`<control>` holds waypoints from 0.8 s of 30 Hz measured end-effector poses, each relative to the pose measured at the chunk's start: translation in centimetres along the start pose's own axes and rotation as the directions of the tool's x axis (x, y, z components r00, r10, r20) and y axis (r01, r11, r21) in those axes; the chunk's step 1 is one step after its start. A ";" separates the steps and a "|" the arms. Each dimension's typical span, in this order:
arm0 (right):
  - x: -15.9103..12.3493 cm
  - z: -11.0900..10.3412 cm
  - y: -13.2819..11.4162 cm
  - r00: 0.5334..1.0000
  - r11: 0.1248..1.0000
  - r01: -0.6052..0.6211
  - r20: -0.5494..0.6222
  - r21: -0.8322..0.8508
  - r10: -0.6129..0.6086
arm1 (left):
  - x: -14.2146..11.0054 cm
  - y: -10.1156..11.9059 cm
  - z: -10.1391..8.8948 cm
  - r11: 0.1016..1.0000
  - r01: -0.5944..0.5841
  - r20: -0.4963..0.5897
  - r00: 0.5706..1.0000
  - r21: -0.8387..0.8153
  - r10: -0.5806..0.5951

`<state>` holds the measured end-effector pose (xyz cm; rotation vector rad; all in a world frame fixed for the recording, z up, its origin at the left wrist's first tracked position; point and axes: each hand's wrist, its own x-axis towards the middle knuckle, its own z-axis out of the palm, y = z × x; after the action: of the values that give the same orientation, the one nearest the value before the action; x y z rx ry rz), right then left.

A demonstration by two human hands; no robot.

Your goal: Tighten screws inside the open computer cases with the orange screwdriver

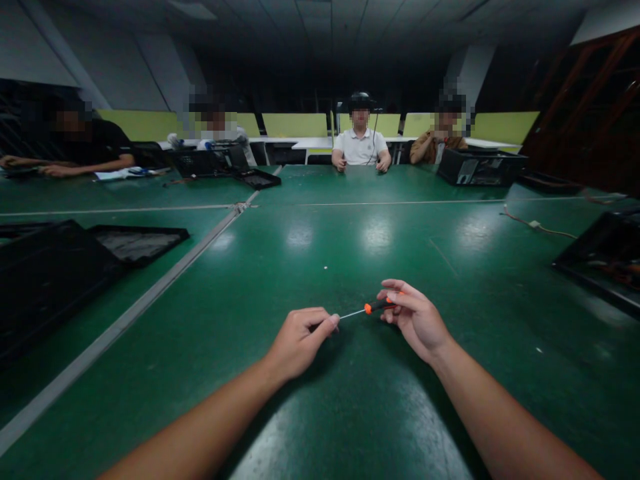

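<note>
A screwdriver [376, 306] with a black and orange handle and a thin metal shaft is held above the green table [320, 240], roughly level between my hands. My left hand [306, 337] pinches the tip end of the shaft between thumb and fingers; the tip itself is hidden. Around the handle's far end, my right hand [413, 316] grips with thumb and fingers, the outer fingers loosely curled. The orange collar and part of the black grip show between the two hands.
Black computer cases stand at the left [55, 280], at the right edge [607, 260] and at the back right [480, 167]. A cable [535, 225] lies at the right. A grey seam strip [150, 300] crosses the table. Several people sit along the far side.
</note>
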<state>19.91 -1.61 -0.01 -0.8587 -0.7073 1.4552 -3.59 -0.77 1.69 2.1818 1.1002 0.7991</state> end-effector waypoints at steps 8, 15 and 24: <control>0.1 -0.1 0.2 0.999 1.000 0.012 0.031 -0.015 -0.012 | 0.1 -0.5 0.3 1.000 -0.004 -0.040 0.999 -0.005 0.004; -0.1 0.3 -0.2 1.000 0.999 0.006 -0.012 -0.050 -0.007 | 0.1 -0.3 0.1 1.000 -0.017 -0.070 0.997 0.003 0.017; -0.1 0.2 0.0 0.999 0.999 0.019 0.029 -0.031 -0.018 | 0.2 -0.1 0.0 0.998 0.026 -0.072 0.997 0.058 -0.022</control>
<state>19.72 -1.66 0.09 -0.8545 -0.7590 1.4458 -3.57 -0.57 1.65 2.1996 1.1968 0.8497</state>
